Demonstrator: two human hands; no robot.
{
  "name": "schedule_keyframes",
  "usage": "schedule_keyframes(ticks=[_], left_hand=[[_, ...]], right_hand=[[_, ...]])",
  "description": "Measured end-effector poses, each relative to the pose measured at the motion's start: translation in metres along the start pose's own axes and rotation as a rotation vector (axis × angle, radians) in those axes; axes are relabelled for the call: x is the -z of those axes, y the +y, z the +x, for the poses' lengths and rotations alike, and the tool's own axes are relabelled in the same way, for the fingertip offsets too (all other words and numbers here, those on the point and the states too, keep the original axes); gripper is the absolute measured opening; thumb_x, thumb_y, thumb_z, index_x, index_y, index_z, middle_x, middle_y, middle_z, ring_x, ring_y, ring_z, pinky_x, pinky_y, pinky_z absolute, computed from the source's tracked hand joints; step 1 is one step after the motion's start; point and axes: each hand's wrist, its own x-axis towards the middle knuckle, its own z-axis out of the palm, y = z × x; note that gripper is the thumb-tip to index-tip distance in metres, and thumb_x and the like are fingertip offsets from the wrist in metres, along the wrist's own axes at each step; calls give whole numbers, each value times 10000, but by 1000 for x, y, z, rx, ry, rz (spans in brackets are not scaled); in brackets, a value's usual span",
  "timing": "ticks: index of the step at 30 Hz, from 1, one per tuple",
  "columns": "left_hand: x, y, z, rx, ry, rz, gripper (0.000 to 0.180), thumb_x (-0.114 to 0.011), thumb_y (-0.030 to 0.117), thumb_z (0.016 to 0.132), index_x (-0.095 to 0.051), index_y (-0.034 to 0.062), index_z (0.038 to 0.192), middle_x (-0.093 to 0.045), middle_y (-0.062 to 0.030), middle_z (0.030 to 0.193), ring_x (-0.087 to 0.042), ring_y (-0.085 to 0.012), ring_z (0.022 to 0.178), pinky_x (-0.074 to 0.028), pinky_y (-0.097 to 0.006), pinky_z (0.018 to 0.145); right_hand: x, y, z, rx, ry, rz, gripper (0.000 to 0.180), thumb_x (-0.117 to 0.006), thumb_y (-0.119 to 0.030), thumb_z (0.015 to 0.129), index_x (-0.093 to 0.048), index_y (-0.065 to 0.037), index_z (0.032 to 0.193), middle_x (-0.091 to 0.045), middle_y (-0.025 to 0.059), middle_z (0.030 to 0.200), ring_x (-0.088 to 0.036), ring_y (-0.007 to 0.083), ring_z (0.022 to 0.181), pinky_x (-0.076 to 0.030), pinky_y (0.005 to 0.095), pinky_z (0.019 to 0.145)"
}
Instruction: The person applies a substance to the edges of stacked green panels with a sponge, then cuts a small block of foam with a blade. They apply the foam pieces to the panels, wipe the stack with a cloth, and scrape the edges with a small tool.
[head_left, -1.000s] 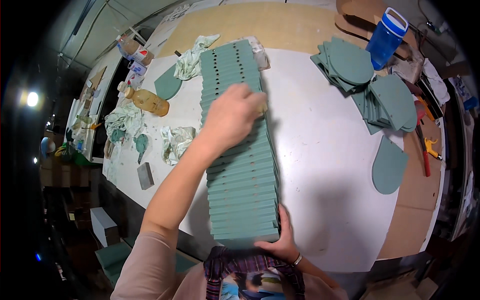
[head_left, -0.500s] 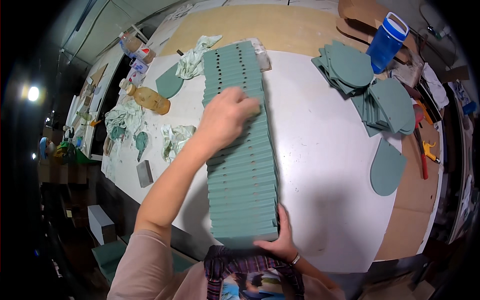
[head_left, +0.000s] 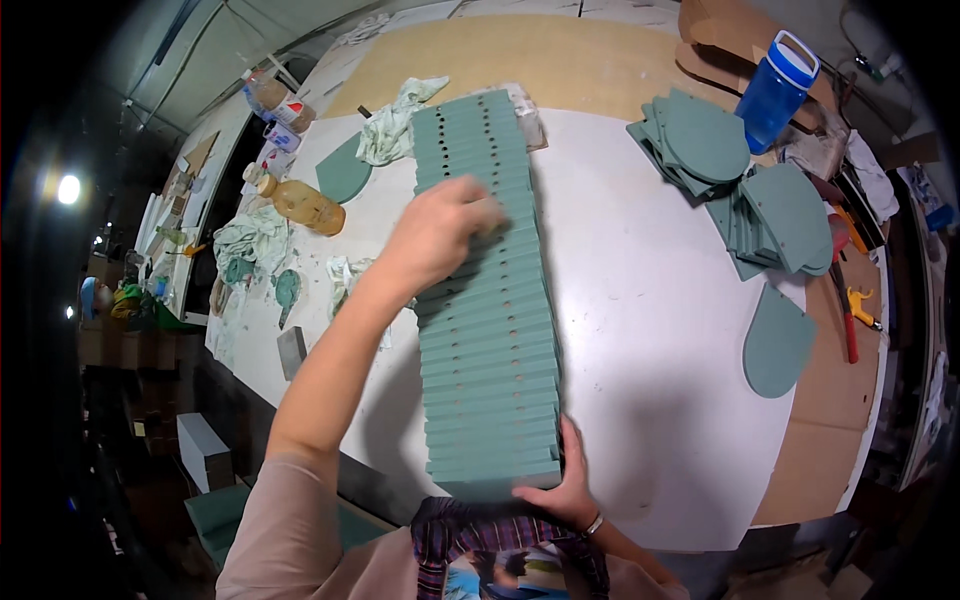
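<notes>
While spread along the white desk (head_left: 640, 330), long row of green boards (head_left: 487, 290): left hand (head_left: 440, 232), fingers curled flat on top at mid-row, slid nearer than 1 second ago; right hand (head_left: 558, 487) cupped against near end, unmoved. Row being squared.

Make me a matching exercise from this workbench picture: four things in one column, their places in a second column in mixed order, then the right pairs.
Things:
1. left hand
2. right hand
3. blue jug
4. amber bottle

Places:
A. far right corner of the table
B. on the near end of the row of green boards
C. on the middle of the row
D. lying left of the row, near the rags

Pairs: 1-C, 2-B, 3-A, 4-D
</notes>
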Motion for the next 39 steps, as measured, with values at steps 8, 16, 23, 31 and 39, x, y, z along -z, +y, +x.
schedule_keyframes(ticks=[8,16,23,31,39], left_hand=[[-8,-10,45,-109,-143,-301,245,-599,-144,744,-690,15,906,-657,-87,952,-657,-272,921,-540,-364,793],[35,-28,27,65,-186,-312,167,-636,-137,755,-679,-26,873,-671,-72,999,-656,-264,972,-545,-336,844],[29,-28,40,137,-301,19,241,-585,-166,728,-692,-17,884,-677,-78,1062,-610,-278,1047,-518,-377,886],[1,-25,50,43,-110,-141,290,-509,-198,691,-658,-34,878,-675,-99,980,-634,-249,900,-520,-349,763],[56,-36,-74,599,130,-963,237,-562,-3,933,-600,-22,1166,-665,-55,949,-647,-120,766,-542,-267,701]], right_hand=[[1,0,0,-37,-11,26,1256,-931,-500,580,-288,71,1496,-358,287,1489,-377,418,1390,-330,475,1147],[4,-9,2,-61,-40,-34,1295,-955,-465,558,-251,34,1524,-345,210,1498,-364,331,1405,-324,447,1157],[5,1,1,-46,-33,-30,1290,-948,-498,568,-260,41,1517,-377,217,1472,-408,338,1371,-349,453,1140],[3,5,0,-31,-45,21,1284,-953,-473,567,-257,30,1522,-362,207,1481,-379,330,1387,-330,450,1149],[-2,6,-3,-1,-4,11,1235,-946,-434,569,-290,47,1500,-389,269,1475,-393,416,1377,-335,472,1142]])
